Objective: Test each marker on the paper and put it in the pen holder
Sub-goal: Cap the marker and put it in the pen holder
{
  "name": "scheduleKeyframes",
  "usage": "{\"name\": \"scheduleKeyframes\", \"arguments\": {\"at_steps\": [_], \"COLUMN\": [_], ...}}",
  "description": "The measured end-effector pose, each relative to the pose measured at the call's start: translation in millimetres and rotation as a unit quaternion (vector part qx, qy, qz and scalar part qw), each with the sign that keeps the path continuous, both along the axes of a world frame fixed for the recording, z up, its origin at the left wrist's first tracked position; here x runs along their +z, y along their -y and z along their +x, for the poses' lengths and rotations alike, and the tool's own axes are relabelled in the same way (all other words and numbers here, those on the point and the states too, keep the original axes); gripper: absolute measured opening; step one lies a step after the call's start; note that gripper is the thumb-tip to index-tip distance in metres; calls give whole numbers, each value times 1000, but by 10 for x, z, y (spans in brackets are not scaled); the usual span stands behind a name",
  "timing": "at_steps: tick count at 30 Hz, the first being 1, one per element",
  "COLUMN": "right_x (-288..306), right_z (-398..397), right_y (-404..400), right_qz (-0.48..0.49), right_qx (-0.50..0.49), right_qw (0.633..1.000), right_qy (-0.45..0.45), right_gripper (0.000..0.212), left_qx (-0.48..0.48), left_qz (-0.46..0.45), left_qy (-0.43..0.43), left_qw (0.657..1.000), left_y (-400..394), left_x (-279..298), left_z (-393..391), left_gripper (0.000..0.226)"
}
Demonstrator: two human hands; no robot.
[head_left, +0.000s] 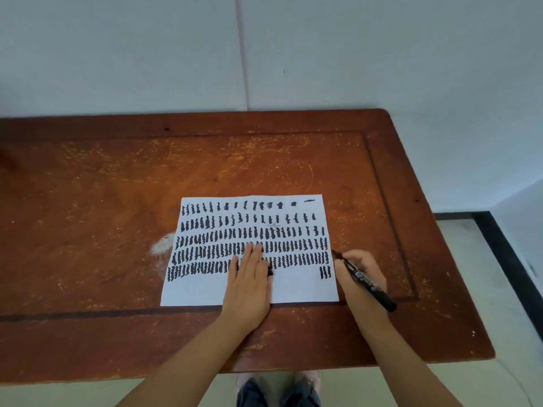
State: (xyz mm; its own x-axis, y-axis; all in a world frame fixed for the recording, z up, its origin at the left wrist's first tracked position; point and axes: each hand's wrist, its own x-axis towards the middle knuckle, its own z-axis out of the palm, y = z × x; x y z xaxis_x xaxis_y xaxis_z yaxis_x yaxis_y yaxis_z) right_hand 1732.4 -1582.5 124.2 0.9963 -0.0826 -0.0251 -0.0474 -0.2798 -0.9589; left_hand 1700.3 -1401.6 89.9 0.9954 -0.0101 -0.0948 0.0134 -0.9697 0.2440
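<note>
Scratched wooden desk [117, 186]. White paper [293, 286] near its front edge, rows of black test strokes. Left hand [249, 277] flat on the sheet, fingers straight, a small black piece (cap?) beside it. Right hand [360, 270] grip holds black marker [364, 280], tip just off the paper's right edge; barrel print unreadable.

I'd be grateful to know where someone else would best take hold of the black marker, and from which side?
Judging by its pose, grip the rear half of the black marker, coming from the right. It slants with its tip up-left beside the paper, the right hand covers its front, and only the back end sticks out free.
</note>
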Motion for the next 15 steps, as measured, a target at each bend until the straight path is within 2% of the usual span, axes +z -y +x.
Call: {"name": "scheduleKeyframes", "arguments": {"at_steps": [4,7,10,13,15], "right_x": [356,637,1010,1350,1544], "right_z": [0,101,209,288,330], "right_y": [-59,-144,-255,-356,-415], "right_qz": [64,123,158,200,224], "right_qx": [108,129,151,150,151], "right_qw": [992,983,971,955,942], "right_qy": [32,39,93,161,199], "right_gripper": [19,18,8,13,14], "left_qx": [1,0,23,5,1], "left_qz": [-57,-156,-222,-248,-246], "left_qy": [57,120,162,234,243], "left_qw": [997,981,961,940,938], "left_y": [-21,-51,-97,-150,-188], "left_x": [291,777,1321,1719,1898], "left_z": [47,165,255,278,272], "left_gripper": [16,18,22,25,30]}}
